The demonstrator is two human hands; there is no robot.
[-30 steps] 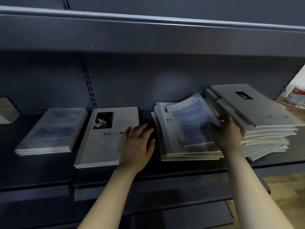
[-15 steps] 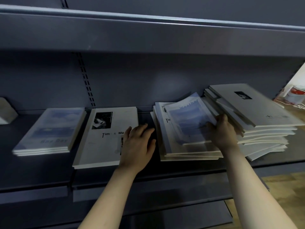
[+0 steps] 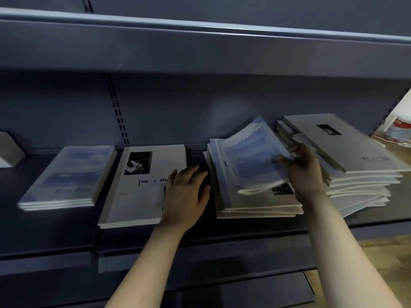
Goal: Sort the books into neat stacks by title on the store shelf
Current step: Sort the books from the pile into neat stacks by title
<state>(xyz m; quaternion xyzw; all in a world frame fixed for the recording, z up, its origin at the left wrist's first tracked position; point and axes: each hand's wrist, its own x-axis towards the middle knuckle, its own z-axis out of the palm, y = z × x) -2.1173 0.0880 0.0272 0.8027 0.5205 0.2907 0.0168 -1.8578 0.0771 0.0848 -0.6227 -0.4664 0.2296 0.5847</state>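
Four piles sit in a row on the dark grey metal shelf (image 3: 55,230). Far left is a short, tidy stack of blue-covered books (image 3: 64,178), title too blurry to read. Just beside it a white paperback with a black photo (image 3: 142,190) lies flat, "Tim & Me..." on the cover. The left hand (image 3: 185,196) rests palm down on that paperback's right edge, fingers relaxed and gripping nothing, fingertips poking over the gap toward the next pile.

Next comes the middle stack of white books (image 3: 255,207), edges a bit uneven. The right hand (image 3: 304,172) has thumb and fingers curled round the right side of a thin blue-covered book (image 3: 251,156), held tilted above that stack with its near edge sagging. It might be more than one copy in that grip; the motion blur makes it hard to say.

Right behind that hand is a tall messy pile of grey-white books (image 3: 355,156), fanned out at all angles. A red and white can (image 3: 400,130) sits past the shelf's right end, and a pale block (image 3: 9,150) at the far left.
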